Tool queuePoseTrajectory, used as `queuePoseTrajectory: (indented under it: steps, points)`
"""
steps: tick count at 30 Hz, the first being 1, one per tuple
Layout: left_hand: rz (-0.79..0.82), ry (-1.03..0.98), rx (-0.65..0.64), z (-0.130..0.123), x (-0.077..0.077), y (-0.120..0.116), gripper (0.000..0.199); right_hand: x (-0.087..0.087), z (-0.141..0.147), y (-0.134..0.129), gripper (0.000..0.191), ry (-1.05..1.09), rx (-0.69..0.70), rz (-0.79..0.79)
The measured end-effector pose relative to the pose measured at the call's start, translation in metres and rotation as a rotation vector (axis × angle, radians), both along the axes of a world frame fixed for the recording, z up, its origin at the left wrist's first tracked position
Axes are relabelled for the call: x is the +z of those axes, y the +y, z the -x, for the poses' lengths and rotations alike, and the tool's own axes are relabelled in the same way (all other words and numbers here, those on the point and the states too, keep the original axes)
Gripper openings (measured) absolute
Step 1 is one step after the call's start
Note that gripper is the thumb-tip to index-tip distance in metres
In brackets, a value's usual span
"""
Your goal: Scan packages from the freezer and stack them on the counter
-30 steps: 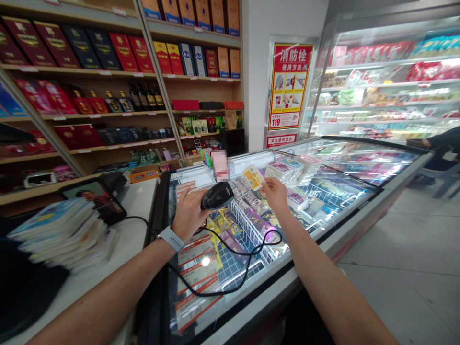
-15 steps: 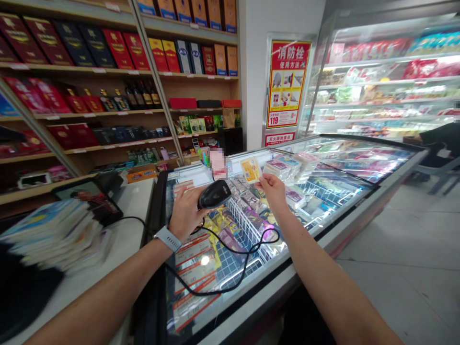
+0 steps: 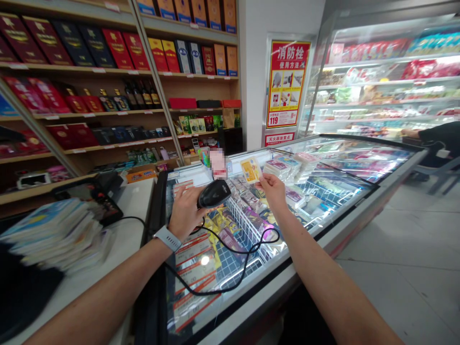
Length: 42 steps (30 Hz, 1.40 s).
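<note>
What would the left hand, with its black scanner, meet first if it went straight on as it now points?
Probably the yellow packet in the right hand: it lies ahead of the scanner in the left hand, though this one view leaves the depth unclear.

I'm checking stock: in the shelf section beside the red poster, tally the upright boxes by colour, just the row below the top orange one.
Yellow-and-red boxes: 2
Blue-and-silver boxes: 2
Dark red box: 1
Orange boxes: 2
Total: 7

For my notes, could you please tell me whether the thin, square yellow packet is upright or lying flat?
Upright, slightly tilted: the right hand pinches the thin, square yellow packet by its edge, printed face toward the camera.
</note>
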<state>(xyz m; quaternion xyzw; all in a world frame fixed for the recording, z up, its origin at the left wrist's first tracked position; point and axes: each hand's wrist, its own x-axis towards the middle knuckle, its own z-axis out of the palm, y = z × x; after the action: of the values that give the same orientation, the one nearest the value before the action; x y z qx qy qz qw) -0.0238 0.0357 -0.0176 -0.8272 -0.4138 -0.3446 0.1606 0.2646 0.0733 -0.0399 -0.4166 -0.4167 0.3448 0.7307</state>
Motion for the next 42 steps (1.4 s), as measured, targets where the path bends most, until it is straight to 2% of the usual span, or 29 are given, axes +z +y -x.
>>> queuePoseTrajectory:
  steps: [12, 42]
  points:
    - [-0.005, -0.008, -0.002, 0.0004, -0.0013, 0.0025, 0.032, -0.004, -0.0023, 0.0027, 0.036, -0.03, -0.033, -0.081]
    - [-0.01, 0.022, 0.004, -0.0006, 0.0013, -0.0011, 0.022, -0.0056, -0.0014, 0.0046, 0.041, -0.059, -0.051, -0.067]
